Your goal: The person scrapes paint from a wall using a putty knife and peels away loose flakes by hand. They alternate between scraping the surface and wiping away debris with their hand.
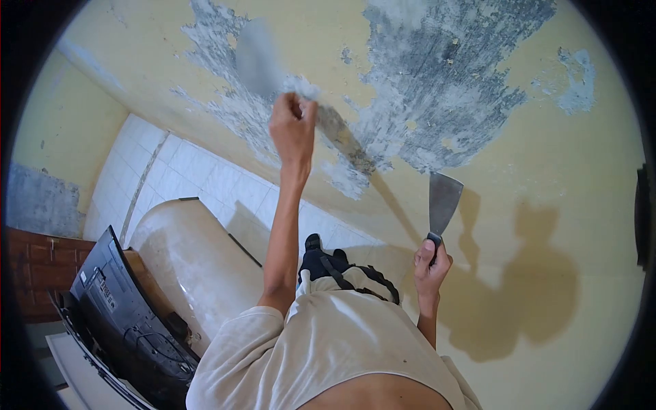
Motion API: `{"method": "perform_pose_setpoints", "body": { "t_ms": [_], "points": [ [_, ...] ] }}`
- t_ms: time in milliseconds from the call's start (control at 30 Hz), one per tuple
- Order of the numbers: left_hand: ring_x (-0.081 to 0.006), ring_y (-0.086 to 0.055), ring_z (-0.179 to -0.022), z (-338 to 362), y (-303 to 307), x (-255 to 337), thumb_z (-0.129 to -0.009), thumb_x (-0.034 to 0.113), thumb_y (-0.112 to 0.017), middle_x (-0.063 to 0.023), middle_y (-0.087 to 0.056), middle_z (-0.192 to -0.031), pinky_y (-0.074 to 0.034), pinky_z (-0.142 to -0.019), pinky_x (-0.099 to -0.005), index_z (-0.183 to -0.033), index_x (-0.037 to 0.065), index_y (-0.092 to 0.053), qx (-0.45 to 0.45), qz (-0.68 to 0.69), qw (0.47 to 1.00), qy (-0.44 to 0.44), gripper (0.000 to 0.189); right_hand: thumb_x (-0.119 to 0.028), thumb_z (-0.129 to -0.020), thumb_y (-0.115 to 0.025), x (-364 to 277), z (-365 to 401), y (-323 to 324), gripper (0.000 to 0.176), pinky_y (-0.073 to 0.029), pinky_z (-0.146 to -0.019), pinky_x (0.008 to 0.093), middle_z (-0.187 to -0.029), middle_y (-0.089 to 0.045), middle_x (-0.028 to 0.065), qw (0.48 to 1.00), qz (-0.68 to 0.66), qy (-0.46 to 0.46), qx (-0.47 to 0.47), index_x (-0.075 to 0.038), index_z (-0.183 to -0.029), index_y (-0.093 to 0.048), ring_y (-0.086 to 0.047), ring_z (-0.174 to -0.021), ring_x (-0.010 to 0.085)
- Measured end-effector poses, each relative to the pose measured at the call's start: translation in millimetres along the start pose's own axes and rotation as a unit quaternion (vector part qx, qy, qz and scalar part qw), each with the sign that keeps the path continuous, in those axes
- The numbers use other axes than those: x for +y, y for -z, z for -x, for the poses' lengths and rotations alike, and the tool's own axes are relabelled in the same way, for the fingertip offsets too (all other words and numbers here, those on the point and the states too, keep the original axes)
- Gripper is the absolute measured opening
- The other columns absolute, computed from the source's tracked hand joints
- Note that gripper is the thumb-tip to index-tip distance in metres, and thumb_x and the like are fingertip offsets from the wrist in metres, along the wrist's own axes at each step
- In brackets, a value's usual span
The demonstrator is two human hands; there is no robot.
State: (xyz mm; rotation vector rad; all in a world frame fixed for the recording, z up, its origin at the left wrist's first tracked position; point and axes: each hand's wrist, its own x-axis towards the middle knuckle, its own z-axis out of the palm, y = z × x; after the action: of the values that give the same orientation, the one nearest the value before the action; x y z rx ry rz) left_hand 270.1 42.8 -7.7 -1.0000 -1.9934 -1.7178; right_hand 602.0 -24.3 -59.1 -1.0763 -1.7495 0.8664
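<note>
My left hand is raised at the wall, its fingers closed around a grey scraper. The scraper's flat blade is smeared by motion and its handle is hidden in the fist. Lower and to the right, my right hand grips a putty knife by its dark handle, with the metal blade pointing up. That blade lies just below a large bare grey patch on the yellow wall. Another stripped patch with ragged paint edges lies behind the left hand.
White floor tiles run along the wall's foot. At the left are a pale rounded piece of furniture, a black flat-screen television seen from behind, and a brown wooden door. A dark object sits at the far right edge.
</note>
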Motion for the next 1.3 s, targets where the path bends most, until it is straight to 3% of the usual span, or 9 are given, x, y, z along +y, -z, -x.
{"method": "perform_pose_setpoints", "body": {
  "t_ms": [67, 167, 367, 567, 667, 767, 900, 1200, 1300],
  "points": [
    [-0.0193, -0.053, -0.059, 2.8, 3.1, -5.8, -0.08, 0.006, -0.067, -0.0101, -0.054, -0.065, -0.042, -0.053, -0.0338, -0.083, 0.001, -0.06, -0.035, 0.001, 0.999, 0.011, 0.009, -0.027, -0.099, -0.051, 1.8, 2.6, 0.0, 0.03, -0.034, -0.044, 0.0269, -0.052, -0.045, 0.0018, 0.999, -0.023, -0.026, 0.019, -0.001, -0.084, -0.053, -0.044, -0.046, 0.0092],
    [-0.0159, -0.058, -0.066, 8.6, -1.0, 23.8, -0.087, 0.009, -0.069, -0.0084, -0.06, -0.078, -0.044, -0.052, -0.0294, -0.089, 0.001, -0.062, -0.005, 0.061, 0.993, -0.102, 0.011, -0.028, -0.098, -0.051, 1.9, 2.3, -1.2, 0.03, -0.034, -0.044, 0.0269, -0.052, -0.045, 0.0017, 1.0, 0.0, -0.028, 0.003, -0.001, -0.084, -0.054, -0.045, -0.045, 0.0092],
    [-0.0159, -0.063, -0.074, 12.0, -9.6, 32.0, -0.086, 0.001, -0.067, -0.0067, -0.062, -0.087, -0.051, -0.056, -0.027, -0.096, 0.002, -0.063, 0.021, 0.097, 0.989, -0.109, 0.011, -0.028, -0.098, -0.051, 4.6, -2.3, -0.5, 0.03, -0.035, -0.046, 0.0274, -0.053, -0.044, 0.0017, 1.0, -0.006, -0.021, 0.0, -0.001, -0.084, -0.053, -0.043, -0.047, 0.0089],
    [-0.0146, -0.064, -0.076, 10.7, -5.6, 39.3, -0.086, 0.004, -0.069, -0.0065, -0.065, -0.089, -0.053, -0.059, -0.0266, -0.094, 0.002, -0.066, 0.006, 0.08, 0.994, -0.075, 0.009, -0.028, -0.098, -0.051, 8.5, -9.7, -0.6, 0.031, -0.034, -0.046, 0.0274, -0.053, -0.044, 0.0022, 1.0, 0.012, -0.017, -0.005, -0.001, -0.083, -0.053, -0.043, -0.048, 0.0095],
    [-0.0143, -0.064, -0.075, 10.4, -6.2, 43.4, -0.085, 0.002, -0.068, -0.0068, -0.065, -0.086, -0.053, -0.059, -0.0268, -0.092, 0.001, -0.066, 0.013, 0.07, 0.995, -0.073, 0.007, -0.036, -0.1, -0.047, 6.4, -14.3, -2.9, 0.042, -0.033, -0.042, 0.0247, -0.052, -0.04, -0.0012, 1.0, 0.023, 0.004, 0.006, -0.003, -0.074, -0.047, -0.041, -0.045, 0.0065],
    [-0.0149, -0.062, -0.071, 10.5, -4.7, 46.7, -0.084, 0.002, -0.068, -0.0074, -0.064, -0.082, -0.052, -0.059, -0.0275, -0.09, 0.001, -0.065, 0.002, 0.049, 0.996, -0.068, 0.007, -0.029, -0.098, -0.051, 11.4, -14.5, -0.1, 0.032, -0.035, -0.046, 0.0276, -0.053, -0.044, 0.0025, 1.0, 0.014, -0.018, -0.002, -0.001, -0.084, -0.053, -0.044, -0.048, 0.0095],
    [-0.0161, -0.06, -0.067, 6.9, -2.7, 52.3, -0.08, 0.001, -0.07, -0.0071, -0.062, -0.077, -0.05, -0.058, -0.0292, -0.086, 0.001, -0.064, -0.013, 0.01, 0.999, -0.047, 0.009, -0.028, -0.098, -0.051, 13.1, -17.2, 0.7, 0.032, -0.035, -0.046, 0.0273, -0.053, -0.044, 0.0025, 1.0, 0.018, -0.011, -0.005, -0.001, -0.083, -0.053, -0.044, -0.047, 0.0098],
    [-0.0196, -0.056, -0.063, -0.8, -14.2, 36.7, -0.07, -0.002, -0.069, -0.0057, -0.054, -0.07, -0.046, -0.059, -0.034, -0.077, 0.004, -0.056, 0.011, -0.03, 0.993, -0.11, 0.016, -0.03, -0.099, -0.049, 14.0, -20.8, -1.6, 0.034, -0.035, -0.045, 0.0273, -0.052, -0.044, 0.0024, 1.0, 0.01, -0.012, -0.012, -0.002, -0.08, -0.05, -0.046, -0.046, 0.0105],
    [-0.0212, -0.055, -0.061, -4.7, -3.5, 12.0, -0.071, 0.0, -0.069, -0.0081, -0.056, -0.07, -0.045, -0.058, -0.0342, -0.079, 0.0, -0.056, 0.038, 0.006, 0.998, -0.058, 0.015, -0.03, -0.099, -0.049, 10.4, -17.1, 0.3, 0.035, -0.036, -0.045, 0.0275, -0.052, -0.044, 0.0023, 1.0, 0.012, -0.01, 0.003, -0.002, -0.08, -0.051, -0.046, -0.045, 0.0107]
  ]
}}
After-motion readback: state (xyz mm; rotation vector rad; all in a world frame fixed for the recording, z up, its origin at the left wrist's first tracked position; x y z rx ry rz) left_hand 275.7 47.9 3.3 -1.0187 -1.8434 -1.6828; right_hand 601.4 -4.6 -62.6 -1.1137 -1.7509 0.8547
